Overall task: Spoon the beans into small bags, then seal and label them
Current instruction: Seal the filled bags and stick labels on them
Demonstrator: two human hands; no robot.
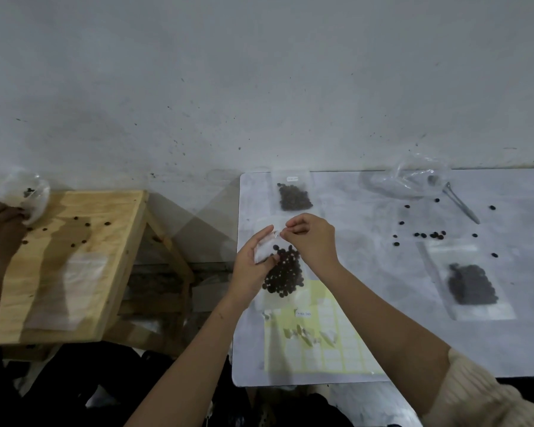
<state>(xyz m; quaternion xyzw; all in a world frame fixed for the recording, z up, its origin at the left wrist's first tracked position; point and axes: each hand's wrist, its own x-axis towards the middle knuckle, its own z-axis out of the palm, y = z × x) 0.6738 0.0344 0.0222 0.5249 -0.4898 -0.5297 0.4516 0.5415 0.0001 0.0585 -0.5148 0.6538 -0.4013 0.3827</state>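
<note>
Above the label sheet point(336, 340), the left hand point(250, 269) grips and the right hand point(312, 241) pinches a bean bag point(284, 272) at its top. One labelled bag point(293, 195) lies beyond the sheet (another filled bag point(472, 288) to its right). Sealing and labelling likely remain.

Filled small bags point(294, 197) point(285, 272) point(472, 288): three; large clear bag point(410, 180): one; spoon point(460, 202): one; label sheet point(321, 346): one; loose beans point(435, 235) on white counter point(383, 303): roughly thirteen; flat empty bag point(74, 282) on wooden counter point(114, 211): one.

hands point(251, 266) point(313, 241) pinching bean bag point(285, 274), label sheet point(336, 346) beneath
</note>
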